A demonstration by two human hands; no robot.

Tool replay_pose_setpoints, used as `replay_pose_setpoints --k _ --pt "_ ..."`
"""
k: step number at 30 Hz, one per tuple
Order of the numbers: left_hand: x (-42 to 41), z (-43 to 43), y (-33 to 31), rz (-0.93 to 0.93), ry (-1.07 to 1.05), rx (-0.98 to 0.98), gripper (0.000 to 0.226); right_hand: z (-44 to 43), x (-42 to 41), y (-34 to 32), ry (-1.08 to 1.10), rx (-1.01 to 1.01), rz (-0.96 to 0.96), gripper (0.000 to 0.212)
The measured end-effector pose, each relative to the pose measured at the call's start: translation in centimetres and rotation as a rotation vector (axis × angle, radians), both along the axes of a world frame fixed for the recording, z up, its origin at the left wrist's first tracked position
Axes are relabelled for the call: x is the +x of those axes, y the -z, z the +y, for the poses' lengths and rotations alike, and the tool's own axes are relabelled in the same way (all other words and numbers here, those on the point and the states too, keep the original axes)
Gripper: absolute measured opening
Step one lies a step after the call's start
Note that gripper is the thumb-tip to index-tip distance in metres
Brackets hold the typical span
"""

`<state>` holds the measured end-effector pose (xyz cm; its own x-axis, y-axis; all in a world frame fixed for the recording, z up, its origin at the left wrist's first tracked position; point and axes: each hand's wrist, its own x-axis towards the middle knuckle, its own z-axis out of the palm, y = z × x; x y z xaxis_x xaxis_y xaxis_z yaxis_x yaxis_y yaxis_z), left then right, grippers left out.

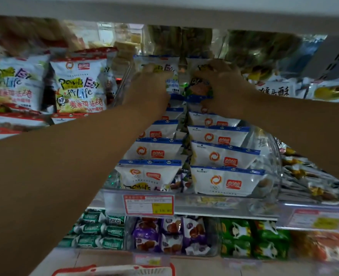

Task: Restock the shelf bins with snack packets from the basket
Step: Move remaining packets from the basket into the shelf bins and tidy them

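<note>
We face a dim shop shelf [224, 215], with crowded tiers above and below, and its clear bin [268, 156] holding two rows of blue-edged snack packets [222, 156]. The red basket [112, 270] shows below the shelf's front edge. We judge this the placing step: at the bin's back edge our right hand [222, 78] clutches a dark packet [199, 88], while our left hand [150, 80] touches the rear row, its grasp unclear. Next we must seat the packet upright, then let go

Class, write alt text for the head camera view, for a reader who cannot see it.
At the back of a clear shelf bin, the left hand and right hand each grip blue-edged snack packets, above two rows of the same packets. A red basket shows at the bottom edge.
</note>
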<state>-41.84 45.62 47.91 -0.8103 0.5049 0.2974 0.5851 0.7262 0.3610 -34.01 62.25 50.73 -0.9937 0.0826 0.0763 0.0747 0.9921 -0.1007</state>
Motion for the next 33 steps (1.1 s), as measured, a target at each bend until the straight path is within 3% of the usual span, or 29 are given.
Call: replay_pose_setpoints --k 4,7,9,12,16,20,24,28,33 --pt "-0.7 0.3 0.3 0.017 0.015 -0.092 0.070 0.4 0.4 0.1 0.050 0.053 0.061 0.063" --pt "-0.9 0.2 1.0 0.023 0.058 -0.213 0.076 0.2 0.5 0.9 0.057 0.143 0.007 0.077" --pt "-1.1 0.1 1.2 -0.069 0.111 -0.254 0.070 0.2 0.4 1.6 0.079 0.124 -0.091 0.085" --pt "-1.4 -0.3 1.2 -0.205 0.111 -0.345 0.062 -0.4 0.3 2.0 0.122 0.030 -0.146 0.082" --pt "-1.0 -0.5 0.9 -0.302 0.096 -0.416 0.065 -0.7 0.0 2.3 0.174 0.059 -0.225 0.078" --pt "0.4 -0.2 -0.5 -0.211 0.071 -0.316 0.064 -1.1 0.4 1.0 0.170 0.054 -0.181 0.071" --pt "4.2 -1.6 -1.7 -0.037 0.087 -0.076 0.057 -3.0 3.2 -0.6 0.086 0.028 -0.071 0.068" --pt "10.6 -5.6 -2.1 -0.057 0.063 0.162 0.039 -7.4 8.8 -0.9 -0.120 -0.190 0.068 0.040" --pt "19.0 -12.7 -1.2 -0.087 -0.046 0.269 0.028 -14.1 15.3 0.5 -0.221 -0.476 -0.016 0.021"
